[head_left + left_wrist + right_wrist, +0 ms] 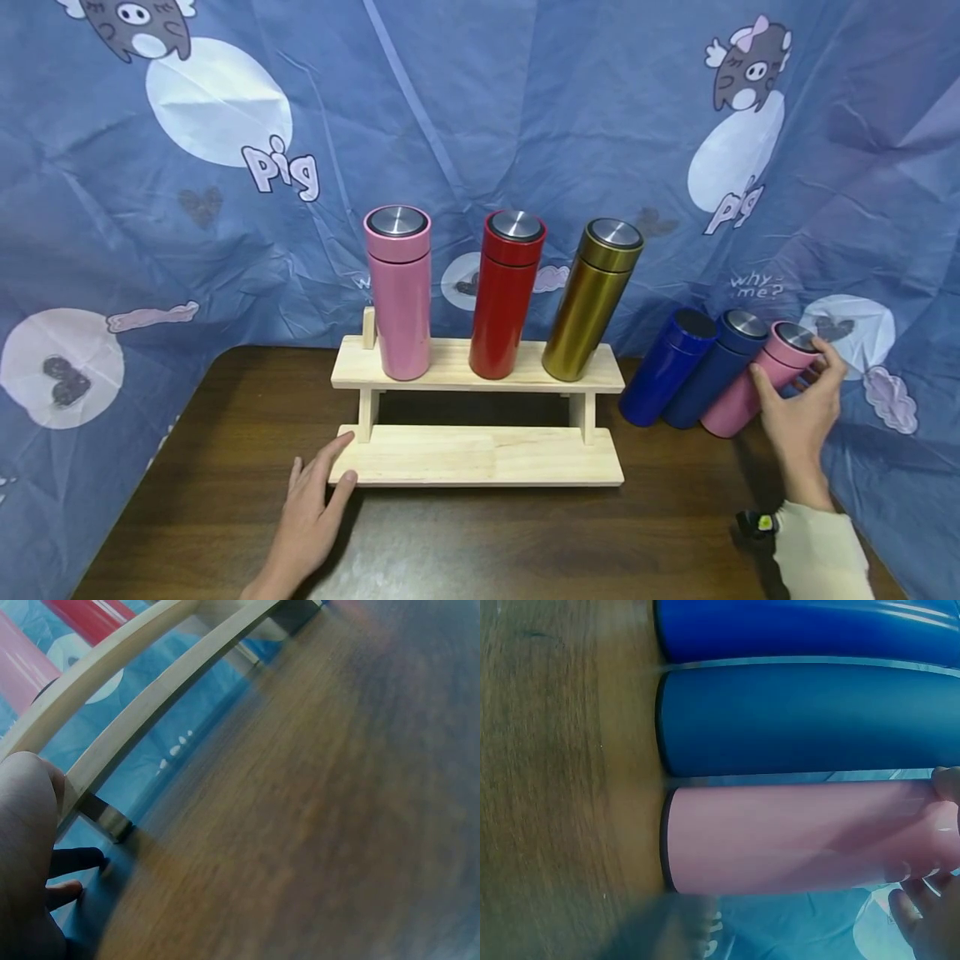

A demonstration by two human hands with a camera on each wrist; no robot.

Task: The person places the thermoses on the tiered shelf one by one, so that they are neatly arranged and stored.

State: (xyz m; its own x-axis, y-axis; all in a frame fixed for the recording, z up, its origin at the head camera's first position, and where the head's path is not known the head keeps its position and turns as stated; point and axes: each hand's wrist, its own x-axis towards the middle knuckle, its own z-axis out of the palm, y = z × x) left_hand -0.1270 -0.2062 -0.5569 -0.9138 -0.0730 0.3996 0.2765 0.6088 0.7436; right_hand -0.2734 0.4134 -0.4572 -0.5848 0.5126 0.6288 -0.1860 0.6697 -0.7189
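At the right, my right hand (806, 408) grips a pink thermos flask (738, 400) near its lid, thumb on one side and fingers on the other. The right wrist view shows this pink flask (802, 838) standing on its black-rimmed base. Close beside it stand a dark blue flask (701, 375) and a bright blue flask (663, 375). My left hand (307, 512) rests at the left end of a wooden two-tier rack (480, 457), thumb by the front corner of the lower board and forefinger over it. Its other fingers hang loosely past the end.
On the rack's upper board stand another pink flask (405, 317), a red flask (498, 312) and a gold flask (585, 317). The rack stands on a dark brown wooden table (510, 542). A blue patterned cloth (480, 108) hangs behind and at both sides.
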